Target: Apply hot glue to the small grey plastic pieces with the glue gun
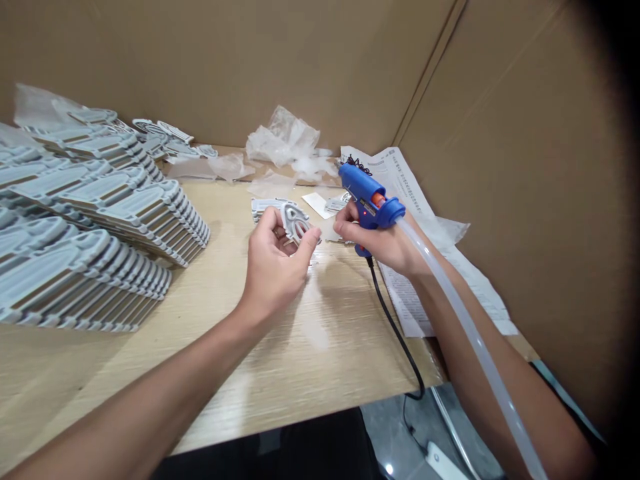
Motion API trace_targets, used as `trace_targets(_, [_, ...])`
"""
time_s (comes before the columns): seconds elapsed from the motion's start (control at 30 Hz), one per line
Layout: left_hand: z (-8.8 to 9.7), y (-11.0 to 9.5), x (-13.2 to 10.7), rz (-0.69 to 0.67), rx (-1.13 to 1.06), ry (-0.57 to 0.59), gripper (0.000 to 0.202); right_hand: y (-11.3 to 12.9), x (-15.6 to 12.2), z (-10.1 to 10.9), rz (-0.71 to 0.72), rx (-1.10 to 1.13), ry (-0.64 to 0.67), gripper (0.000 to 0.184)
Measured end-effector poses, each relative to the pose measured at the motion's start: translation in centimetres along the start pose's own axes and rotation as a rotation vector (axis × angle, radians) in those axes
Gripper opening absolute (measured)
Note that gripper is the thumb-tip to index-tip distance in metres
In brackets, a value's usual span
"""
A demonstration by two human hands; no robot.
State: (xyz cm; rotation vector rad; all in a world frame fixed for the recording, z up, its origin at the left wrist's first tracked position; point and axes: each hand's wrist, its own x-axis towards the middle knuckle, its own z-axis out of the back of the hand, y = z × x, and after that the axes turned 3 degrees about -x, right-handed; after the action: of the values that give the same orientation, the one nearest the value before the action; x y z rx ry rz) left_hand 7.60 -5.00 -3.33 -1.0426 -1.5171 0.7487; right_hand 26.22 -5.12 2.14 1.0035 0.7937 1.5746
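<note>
Near the middle of the table, my left hand (280, 257) is closed on a small light-grey molded piece (295, 223) with curved openings, held up between thumb and fingers. My right hand (373, 240) grips a blue hot glue gun (367, 190) with a small red light. A long translucent glue stick (465, 320) runs out of its back and along my right forearm. The gun's nozzle is hard to make out. Behind my left hand lies another grey piece (265, 207), and a white card (316, 205) rests between the hands.
Tall stacks of grey molded pieces (85, 280) fill the left side. Crumpled clear plastic (285, 140) lies at the back, by cardboard walls (225, 67). Printed sheets (400, 180) spread on the right. A black cord (395, 327) hangs over the table's front edge.
</note>
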Motion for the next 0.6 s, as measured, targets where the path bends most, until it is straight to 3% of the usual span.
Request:
trace_targets(0.27, [0.3, -0.8, 0.1, -0.016, 0.066, -0.003, 0.031, -0.6, 0.0, -0.3, 0.049, 0.135, 0.172, 0.04])
trace_targets(0.4, [0.2, -0.9, 0.0, -0.037, 0.055, 0.005, 0.03, -1.1, 0.2, -0.4, 0.027, 0.243, 0.139, 0.053])
trace_targets(0.6, [0.1, -0.9, 0.0, -0.061, 0.074, -0.034, 0.026, -1.1, 0.2, 0.7, 0.029, 0.081, 0.133, 0.048])
